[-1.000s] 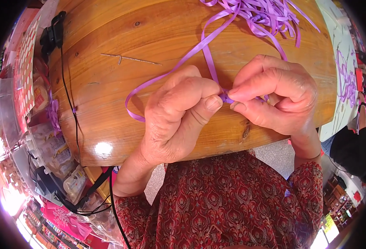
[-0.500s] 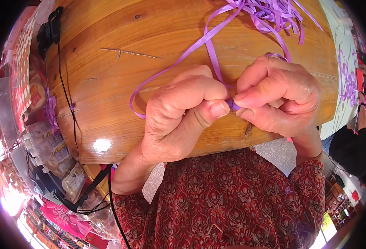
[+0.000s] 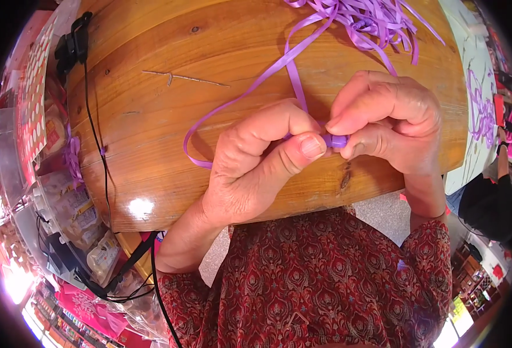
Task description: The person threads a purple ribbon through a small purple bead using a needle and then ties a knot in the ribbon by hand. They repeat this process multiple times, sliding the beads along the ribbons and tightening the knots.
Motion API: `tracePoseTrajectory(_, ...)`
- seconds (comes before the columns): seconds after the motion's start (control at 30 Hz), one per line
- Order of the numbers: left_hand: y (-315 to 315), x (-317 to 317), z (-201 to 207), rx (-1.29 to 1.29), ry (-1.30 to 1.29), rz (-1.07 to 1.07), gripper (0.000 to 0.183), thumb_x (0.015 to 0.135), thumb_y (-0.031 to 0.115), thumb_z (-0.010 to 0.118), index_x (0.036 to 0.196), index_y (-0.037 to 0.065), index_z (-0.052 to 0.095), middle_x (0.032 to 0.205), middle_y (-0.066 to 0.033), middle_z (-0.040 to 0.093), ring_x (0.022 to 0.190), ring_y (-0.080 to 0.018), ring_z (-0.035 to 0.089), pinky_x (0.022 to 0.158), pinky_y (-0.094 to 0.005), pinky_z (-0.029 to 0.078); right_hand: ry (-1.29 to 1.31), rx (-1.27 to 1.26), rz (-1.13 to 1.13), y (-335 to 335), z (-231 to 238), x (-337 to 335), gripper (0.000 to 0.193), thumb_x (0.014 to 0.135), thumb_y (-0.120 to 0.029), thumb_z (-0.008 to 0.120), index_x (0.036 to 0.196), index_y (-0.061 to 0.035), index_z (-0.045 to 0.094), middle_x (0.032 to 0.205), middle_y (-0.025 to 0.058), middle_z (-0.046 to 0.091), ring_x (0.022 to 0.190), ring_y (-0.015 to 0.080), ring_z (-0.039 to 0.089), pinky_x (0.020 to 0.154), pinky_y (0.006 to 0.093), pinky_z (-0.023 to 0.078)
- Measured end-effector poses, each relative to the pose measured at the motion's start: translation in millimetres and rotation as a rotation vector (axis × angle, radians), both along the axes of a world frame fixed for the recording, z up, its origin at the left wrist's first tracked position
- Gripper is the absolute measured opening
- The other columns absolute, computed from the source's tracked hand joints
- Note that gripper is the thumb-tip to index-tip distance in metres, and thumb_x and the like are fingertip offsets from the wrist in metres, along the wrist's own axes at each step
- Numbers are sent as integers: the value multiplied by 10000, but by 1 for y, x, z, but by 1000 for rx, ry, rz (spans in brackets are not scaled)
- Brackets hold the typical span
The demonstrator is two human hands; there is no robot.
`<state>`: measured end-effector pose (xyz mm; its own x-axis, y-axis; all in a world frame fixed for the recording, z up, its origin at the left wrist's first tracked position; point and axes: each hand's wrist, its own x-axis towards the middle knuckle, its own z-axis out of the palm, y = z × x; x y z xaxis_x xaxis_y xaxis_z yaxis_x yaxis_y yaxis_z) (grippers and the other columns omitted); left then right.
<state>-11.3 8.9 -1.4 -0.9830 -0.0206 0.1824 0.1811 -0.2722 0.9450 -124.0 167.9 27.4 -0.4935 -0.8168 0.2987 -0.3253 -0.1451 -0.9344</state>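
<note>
Shifted slightly since the earlier frame: both hands drawn closer together, right fingers curled further over the pinch point, loop at left pulled smaller.

Nearest, over the table edge: left hand (image 3: pixel 256 168) closed to a pinch, thumb pressed along the forefinger, gripping the purple ribbon (image 3: pixel 256 87) at a small folded bit between the 2 hands. Right hand (image 3: pixel 384 124) likewise closed, fingers bent over, nipping the same fold from the other side. Fingertips of both touching or nearly so.

Risk, as judged: smooth, springy ribbon held only by fingertip pressure; any easing of either pinch likely to let the fold spring open. Pull on the long strand could also drag the loose pile or tighten the loop unevenly.

Orientation: long axis of the free strand running from the pinch up and right toward the far side of the wooden table (image 3: pixel 151 133); 1 loop curving out left and back. Folded bit lying roughly crosswise between the thumbs.

Further off: bundle of ribbon strands (image 3: pixel 372 23) at the far edge. Black cable (image 3: pixel 96 139) down the left side.
</note>
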Motion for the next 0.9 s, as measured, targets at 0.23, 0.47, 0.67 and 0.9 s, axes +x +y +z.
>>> tracePoseTrajectory(0.23, -3, 2, -3, 96, -73, -73, 127, 940, 111, 511, 883, 7, 555, 791, 3, 501, 735, -73, 426, 690, -211, 372, -98, 15, 77, 2, 0, -5, 213, 633, -34, 787, 815, -5, 680, 789, 104, 635, 697, 158, 602, 594, 241, 470)
tracePoseTrajectory(0.47, -3, -1, -3, 89, -21, -27, 161, 953, 142, 491, 899, 3, 552, 785, -7, 485, 739, -80, 416, 689, -220, 364, -39, 36, 65, 2, -4, -7, 219, 648, -24, 778, 839, 7, 676, 796, 105, 635, 716, 164, 602, 619, 244, 472)
tracePoseTrajectory(0.67, -2, 2, -6, -20, 14, 80, 78, 902, 67, 563, 934, -5, 569, 766, -6, 495, 674, -75, 409, 611, -209, 348, 53, 14, -21, 0, -1, -3, 300, 653, -25, 777, 922, 24, 653, 838, 117, 627, 740, 170, 601, 629, 250, 471)
tracePoseTrajectory(0.9, -2, 0, -5, -222, 86, 190, 122, 812, 3, 654, 927, 9, 614, 709, 1, 487, 590, -68, 384, 521, -211, 305, 364, -32, -72, 3, 1, -3, 328, 634, -36, 787, 927, 20, 650, 822, 117, 610, 686, 176, 571, 572, 266, 434)
